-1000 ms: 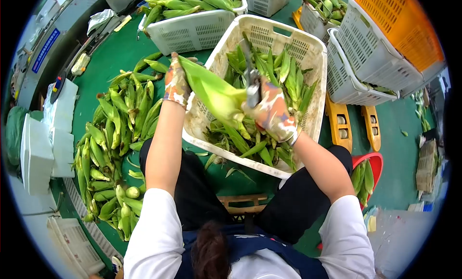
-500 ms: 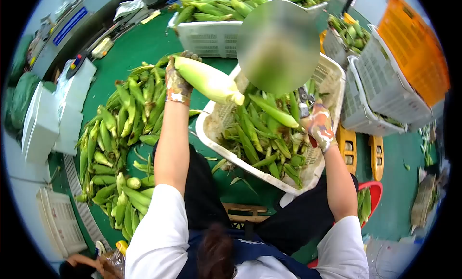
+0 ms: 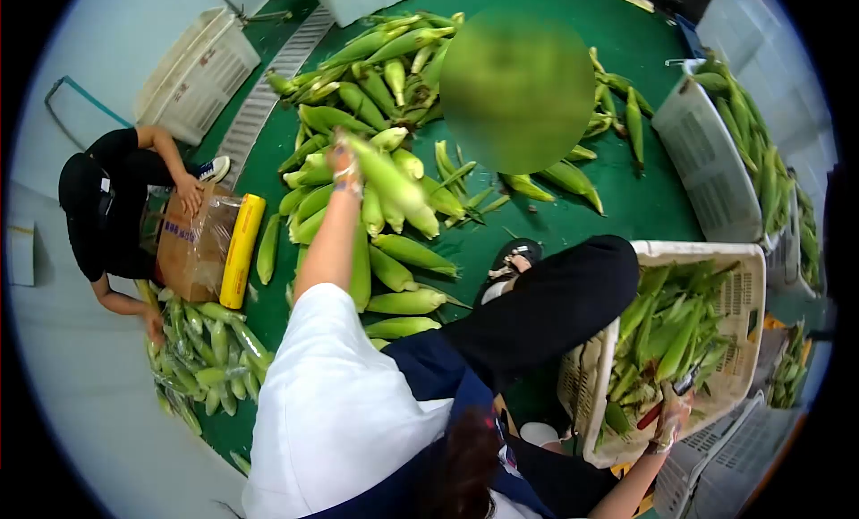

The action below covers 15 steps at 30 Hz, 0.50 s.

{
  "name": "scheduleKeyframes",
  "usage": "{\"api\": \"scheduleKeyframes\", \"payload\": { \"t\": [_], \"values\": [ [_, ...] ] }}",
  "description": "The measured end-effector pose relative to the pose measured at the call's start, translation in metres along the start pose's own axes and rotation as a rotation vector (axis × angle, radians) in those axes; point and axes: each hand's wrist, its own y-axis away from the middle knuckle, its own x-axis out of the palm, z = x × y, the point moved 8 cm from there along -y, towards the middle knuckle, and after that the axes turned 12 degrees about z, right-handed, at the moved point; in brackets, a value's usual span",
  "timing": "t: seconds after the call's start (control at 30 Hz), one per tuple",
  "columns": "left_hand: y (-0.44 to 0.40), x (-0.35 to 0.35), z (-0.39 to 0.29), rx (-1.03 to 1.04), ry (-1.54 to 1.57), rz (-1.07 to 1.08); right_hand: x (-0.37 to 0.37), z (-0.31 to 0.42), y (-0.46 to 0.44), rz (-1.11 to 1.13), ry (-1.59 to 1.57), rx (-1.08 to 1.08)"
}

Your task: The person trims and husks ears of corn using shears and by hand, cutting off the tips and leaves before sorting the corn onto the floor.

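My left hand (image 3: 346, 168), in a patterned glove and slightly blurred, is closed around the end of a pale green ear of corn (image 3: 386, 175). Below it lies a heap of corn ears (image 3: 318, 197) in green husks on the floor. At the lower right, my gloved right hand (image 3: 673, 418) grips pruning shears (image 3: 650, 417) with a red handle, held over the near end of a white basket (image 3: 601, 367). Loose green husks (image 3: 658, 327) fill that basket. A blurred round patch hides part of the corn heap.
At left, another person (image 3: 85, 210) crouches by a cardboard box (image 3: 190, 242), a yellow roll (image 3: 242, 250) and plastic-wrapped corn (image 3: 210, 353). A corn-filled crate (image 3: 707, 152) stands at upper right. An empty-looking crate (image 3: 199, 76) sits at upper left.
My view has turned left toward the heap. My left hand has carried the ear of corn from beside the basket to over the heap. My right hand still holds the shears at the basket.
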Motion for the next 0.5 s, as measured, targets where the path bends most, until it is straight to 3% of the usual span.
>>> {"api": "scheduleKeyframes", "payload": {
  "t": [0.03,0.07,0.1,0.13,0.2,0.23,0.3,0.33,0.37,0.4,0.43,0.5],
  "values": [
    [-0.021,-0.060,0.010,0.046,-0.297,-0.153,0.002,-0.039,-0.011,-0.058,-0.173,-0.034],
    [-0.039,-0.118,0.021,0.046,-0.593,-0.337,0.005,-0.039,-0.007,-0.081,-0.116,0.033],
    [-0.046,-0.148,0.024,0.113,-0.738,-0.352,0.015,-0.044,-0.010,-0.063,-0.296,-0.025],
    [-0.025,-0.155,0.001,-0.084,-0.780,-0.407,0.026,-0.051,-0.014,-0.040,-0.477,-0.082],
    [-0.058,-0.216,0.030,-0.220,-1.053,-0.608,0.039,-0.086,-0.020,-0.006,-0.424,0.158],
    [-0.073,-0.231,0.037,-0.233,-1.073,-0.604,0.047,-0.048,-0.010,-0.012,-0.401,0.104],
    [-0.109,-0.233,0.056,-0.262,-1.353,-0.618,0.059,-0.028,-0.001,0.029,-0.328,0.233],
    [-0.133,-0.224,0.061,0.107,-1.375,-0.644,0.055,-0.032,0.006,0.071,-0.268,0.332],
    [-0.093,-0.146,0.015,0.519,-1.476,-0.727,0.050,-0.058,0.001,0.001,-0.190,0.332],
    [-0.087,-0.088,0.008,0.704,-1.564,-0.598,0.049,-0.061,-0.001,-0.062,-0.121,0.239],
    [-0.100,-0.040,0.043,0.656,-1.650,-0.294,0.059,-0.066,-0.008,0.027,-0.196,0.273],
    [-0.085,0.064,0.142,0.369,-1.840,0.374,0.084,-0.057,-0.023,0.180,-0.251,0.304]
  ]
}}
